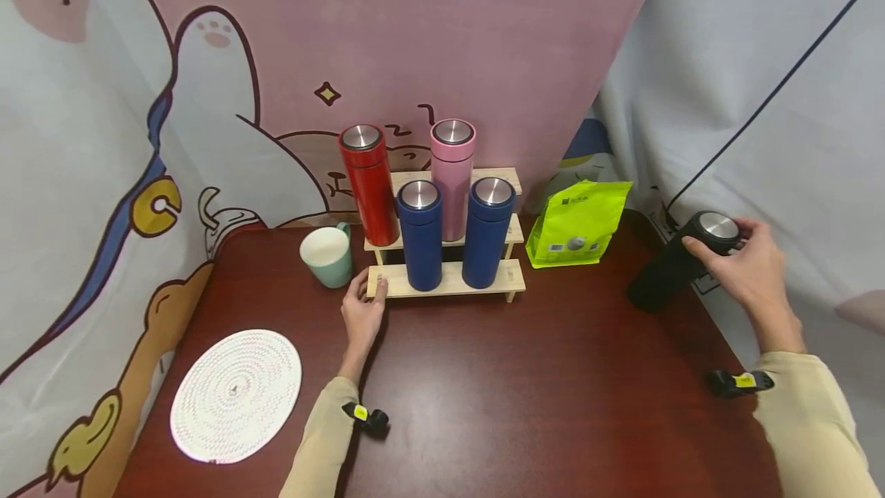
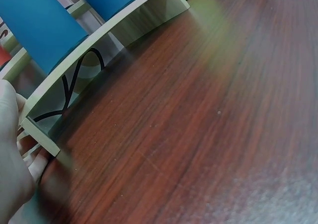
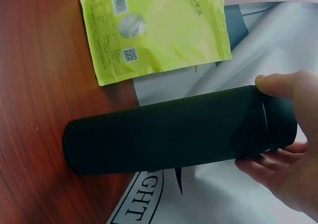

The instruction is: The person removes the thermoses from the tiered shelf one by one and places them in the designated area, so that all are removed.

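Note:
My left hand grips the left end of the lowest step of a tiered wooden rack, thumb on top. In the left wrist view, fingers reach round the end of the rack. My right hand holds a black thermos round its silver-topped lid, near the table's right edge. Whether the base of the black thermos touches the table cannot be told. On the rack's front step stand two blue thermoses; behind them are a red thermos and a pink thermos.
A pale green mug stands left of the rack. A bright yellow-green pouch stands to its right. At the front left a round white woven mat lies on the dark red wooden table. Printed cloth hangs behind.

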The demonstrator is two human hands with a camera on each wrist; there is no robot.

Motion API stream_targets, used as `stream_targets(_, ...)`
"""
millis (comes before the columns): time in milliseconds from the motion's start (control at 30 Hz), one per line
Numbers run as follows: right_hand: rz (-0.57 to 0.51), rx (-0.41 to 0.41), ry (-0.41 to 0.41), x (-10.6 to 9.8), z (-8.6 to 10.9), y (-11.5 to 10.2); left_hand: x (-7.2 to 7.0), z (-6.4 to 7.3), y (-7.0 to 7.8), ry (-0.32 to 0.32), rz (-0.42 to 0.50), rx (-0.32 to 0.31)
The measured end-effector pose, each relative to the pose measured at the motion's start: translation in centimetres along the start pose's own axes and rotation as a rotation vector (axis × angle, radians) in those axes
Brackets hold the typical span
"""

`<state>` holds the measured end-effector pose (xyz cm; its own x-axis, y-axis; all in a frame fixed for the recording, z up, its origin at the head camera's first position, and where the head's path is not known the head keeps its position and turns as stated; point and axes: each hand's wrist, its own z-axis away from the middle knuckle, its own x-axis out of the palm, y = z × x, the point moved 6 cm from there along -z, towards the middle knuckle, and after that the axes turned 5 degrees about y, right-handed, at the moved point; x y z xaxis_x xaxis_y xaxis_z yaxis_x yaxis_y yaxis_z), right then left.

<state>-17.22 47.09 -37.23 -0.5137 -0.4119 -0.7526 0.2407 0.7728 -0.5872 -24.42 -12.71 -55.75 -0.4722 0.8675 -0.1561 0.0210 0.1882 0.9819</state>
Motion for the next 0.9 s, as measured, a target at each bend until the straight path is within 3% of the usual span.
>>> stream_targets(133, 0.004, -0.041, -0.053, -0.1, 0.2, 0.1, 0.2, 0.1, 0.0, -0.012, 0.003, 0.002)
stream_targets(300, -0.032, -0.045, -0.014, -0.7, 0.2, -0.4, 0.3, 0.2, 0.2, -0.01, 0.017, 0.016)
stream_targets(467, -0.062, -0.081, 0.075, -1.9, -0.4, -2.5, 0.4, 0.2, 0.3, -0.009, 0.028, 0.02)
stream_targets(900, -0.153, -0.118, 0.018, -1.0, -1.8, -8.7, 0.0, 0.0, 0.2, -0.001, 0.022, 0.018)
